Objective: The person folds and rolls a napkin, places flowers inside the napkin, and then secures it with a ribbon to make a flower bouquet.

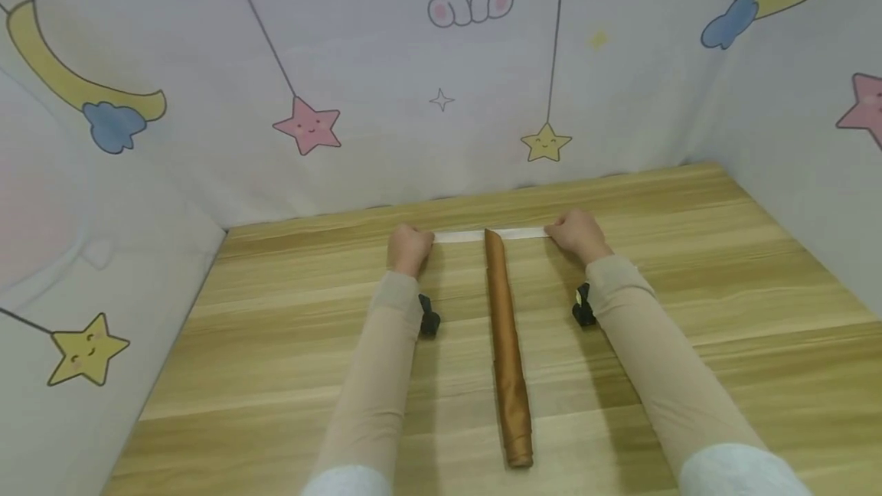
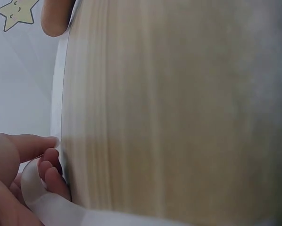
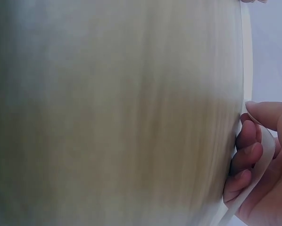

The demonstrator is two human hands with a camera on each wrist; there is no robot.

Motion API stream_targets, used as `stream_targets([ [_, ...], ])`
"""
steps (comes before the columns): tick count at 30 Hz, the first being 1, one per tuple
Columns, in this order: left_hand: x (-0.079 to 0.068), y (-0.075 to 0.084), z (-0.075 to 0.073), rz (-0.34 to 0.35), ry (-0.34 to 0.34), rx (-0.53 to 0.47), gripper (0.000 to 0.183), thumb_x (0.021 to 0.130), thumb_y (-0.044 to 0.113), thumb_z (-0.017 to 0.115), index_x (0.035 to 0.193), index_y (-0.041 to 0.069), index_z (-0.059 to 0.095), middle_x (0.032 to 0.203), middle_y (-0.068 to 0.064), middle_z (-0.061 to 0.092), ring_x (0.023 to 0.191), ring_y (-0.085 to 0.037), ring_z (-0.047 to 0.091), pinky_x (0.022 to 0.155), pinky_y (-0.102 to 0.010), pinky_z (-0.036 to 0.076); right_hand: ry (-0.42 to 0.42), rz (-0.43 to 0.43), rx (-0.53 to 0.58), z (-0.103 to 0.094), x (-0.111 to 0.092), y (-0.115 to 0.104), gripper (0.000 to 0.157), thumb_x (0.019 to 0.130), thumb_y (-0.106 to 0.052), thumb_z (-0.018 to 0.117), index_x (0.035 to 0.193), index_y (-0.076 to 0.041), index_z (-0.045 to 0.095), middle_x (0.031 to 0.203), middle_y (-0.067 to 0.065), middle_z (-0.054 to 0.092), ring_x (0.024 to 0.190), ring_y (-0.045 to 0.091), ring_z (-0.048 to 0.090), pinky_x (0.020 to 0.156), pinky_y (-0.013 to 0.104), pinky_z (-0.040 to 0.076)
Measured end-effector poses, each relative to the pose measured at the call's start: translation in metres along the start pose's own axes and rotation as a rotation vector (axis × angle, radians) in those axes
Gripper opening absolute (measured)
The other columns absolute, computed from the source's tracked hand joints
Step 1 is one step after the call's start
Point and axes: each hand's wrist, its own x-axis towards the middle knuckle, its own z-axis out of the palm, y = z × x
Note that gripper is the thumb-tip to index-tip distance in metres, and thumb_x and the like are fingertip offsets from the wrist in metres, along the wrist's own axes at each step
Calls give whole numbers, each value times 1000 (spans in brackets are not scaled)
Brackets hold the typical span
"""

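Observation:
A white ribbon (image 1: 458,236) is stretched straight across the far part of the table between my two hands. My left hand (image 1: 408,248) pinches it between thumb and finger, and in the left wrist view its loose tail loops back through the palm. At the other side my right hand (image 1: 577,234) pinches the ribbon likewise, with the tail (image 3: 267,153) running down past the curled fingers. A long roll of shiny brown cloth (image 1: 508,350) lies lengthwise between my arms. Its far end overlaps the middle of the ribbon, hiding a short stretch.
The wood-grain table (image 1: 289,343) is bounded at the back and sides by white fabric walls (image 1: 386,98) printed with stars, moons and a bear. Small black devices (image 1: 429,318) sit at both wrists, below the beige sleeves (image 1: 375,373).

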Motion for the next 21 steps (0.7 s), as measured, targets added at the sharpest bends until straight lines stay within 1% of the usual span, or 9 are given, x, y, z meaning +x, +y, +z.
stream_targets([
  [4, 0, -2, -1, 9, -11, 19, 43, 84, 14, 61, 52, 14, 33, 46, 4, 29, 41, -11, 27, 39, -24, 22, -14, -41, -8, 0, 1, 2, 32, 95, -27, 53, 78, -1, 60, 78, 9, 56, 73, 23, 49, 70, 37, 41],
  [9, -2, -3, -3, 22, -40, 34, 45, 84, 13, 63, 52, 14, 32, 47, 5, 28, 43, -11, 27, 41, -24, 24, -26, -83, 2, -3, -2, 5, 30, 94, -24, 54, 74, -3, 59, 70, 4, 53, 67, 19, 46, 66, 33, 39],
  [11, -3, -4, -5, 37, -53, 27, 46, 85, 13, 64, 52, 14, 32, 47, 5, 28, 43, -11, 27, 43, -24, 26, -36, -93, 8, -4, -4, 6, 31, 94, -23, 55, 69, -5, 56, 64, 1, 49, 63, 17, 44, 63, 32, 38],
  [14, -6, -7, -8, 86, -68, 31, 41, 86, 13, 65, 54, 11, 41, 50, 3, 36, 47, -12, 33, 48, -26, 33, -49, -112, 8, -6, -7, 8, 34, 94, -21, 56, 64, -6, 54, 61, 0, 46, 61, 16, 43, 61, 30, 37],
  [16, -8, -9, -10, 127, -82, 43, 32, 86, 13, 67, 59, 7, 52, 58, 1, 47, 55, -14, 41, 55, -28, 39, -54, -128, 5, -6, -9, 9, 33, 94, -21, 57, 64, -5, 56, 63, 1, 48, 62, 16, 43, 61, 30, 37],
  [18, -11, -12, -13, 172, -101, 78, 21, 87, 15, 68, 70, 3, 63, 72, -4, 58, 66, -16, 49, 64, -30, 45, -60, -142, -3, -6, -11, 11, 32, 94, -21, 58, 67, -4, 59, 66, 2, 50, 64, 17, 44, 62, 30, 37],
  [21, -13, -16, -17, 230, -148, 126, 19, 88, 15, 67, 85, -3, 70, 93, -11, 65, 81, -20, 53, 74, -33, 48, -75, -159, -12, -6, -15, 14, 30, 94, -21, 58, 71, -3, 61, 66, 2, 51, 64, 16, 44, 60, 29, 37],
])
